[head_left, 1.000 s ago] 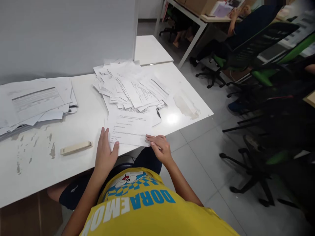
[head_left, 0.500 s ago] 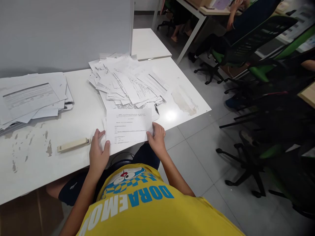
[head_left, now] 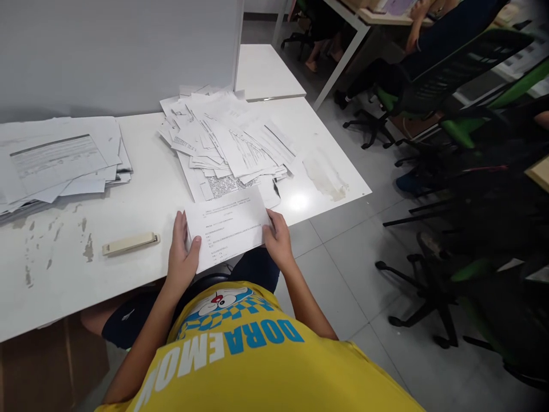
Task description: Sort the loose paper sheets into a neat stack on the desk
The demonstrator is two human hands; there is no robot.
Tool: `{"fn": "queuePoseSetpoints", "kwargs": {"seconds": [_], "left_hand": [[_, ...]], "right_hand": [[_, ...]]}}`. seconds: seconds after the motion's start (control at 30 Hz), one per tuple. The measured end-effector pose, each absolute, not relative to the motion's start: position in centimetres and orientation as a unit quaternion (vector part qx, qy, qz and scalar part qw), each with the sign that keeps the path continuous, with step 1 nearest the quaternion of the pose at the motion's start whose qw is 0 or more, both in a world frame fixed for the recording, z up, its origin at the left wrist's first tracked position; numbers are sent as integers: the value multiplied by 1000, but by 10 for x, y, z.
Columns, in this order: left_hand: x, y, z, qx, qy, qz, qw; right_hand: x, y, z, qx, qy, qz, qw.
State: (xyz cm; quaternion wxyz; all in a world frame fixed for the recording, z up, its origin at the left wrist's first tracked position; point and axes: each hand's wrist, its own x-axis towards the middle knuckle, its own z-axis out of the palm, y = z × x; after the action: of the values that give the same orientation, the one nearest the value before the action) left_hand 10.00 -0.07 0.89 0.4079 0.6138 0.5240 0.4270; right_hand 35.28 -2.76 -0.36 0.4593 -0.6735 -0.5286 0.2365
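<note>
A printed sheet of paper (head_left: pixel 227 226), perhaps with others under it, is held at the table's front edge, slightly tilted. My left hand (head_left: pixel 183 249) grips its left side, thumb on top and fingers along the edge. On the right side, my right hand (head_left: pixel 278 237) pinches the sheet, its thumb over the printed face. Just beyond lies a messy pile of papers (head_left: pixel 231 137), partly overlapped by the held sheet. A cream-coloured stapler (head_left: pixel 131 244) rests on the table to the left of my left hand.
A second stack of papers (head_left: pixel 60 163) lies at the left of the white table (head_left: pixel 141 200). A grey partition (head_left: pixel 115 51) stands behind. Office chairs (head_left: pixel 429 286) are on the right. Farther back a person (head_left: pixel 446 46) sits at another desk (head_left: pixel 360 20).
The sheet has turned slightly counterclockwise, its right side rising. My left hand has shifted right and down and now grips the sheet's left edge. The camera view has shifted slightly.
</note>
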Motion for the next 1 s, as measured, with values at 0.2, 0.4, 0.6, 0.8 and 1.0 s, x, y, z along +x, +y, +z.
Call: {"fn": "queuePoseSetpoints", "kwargs": {"seconds": [0.2, 0.4, 0.6, 0.8, 1.0], "left_hand": [[107, 9, 22, 585, 457, 572, 348], [92, 9, 20, 617, 511, 545, 247], [93, 4, 10, 650, 550, 493, 175], [51, -14, 11, 611, 599, 515, -42], [1, -37, 11, 714, 566, 404, -84]], "right_hand": [[340, -20, 0, -572, -442, 330, 607], [327, 1, -5, -542, -456, 388, 590], [331, 3, 4, -579, -485, 415, 506], [344, -16, 14, -641, -473, 441, 413], [327, -24, 8, -662, -488, 416, 387]]}}
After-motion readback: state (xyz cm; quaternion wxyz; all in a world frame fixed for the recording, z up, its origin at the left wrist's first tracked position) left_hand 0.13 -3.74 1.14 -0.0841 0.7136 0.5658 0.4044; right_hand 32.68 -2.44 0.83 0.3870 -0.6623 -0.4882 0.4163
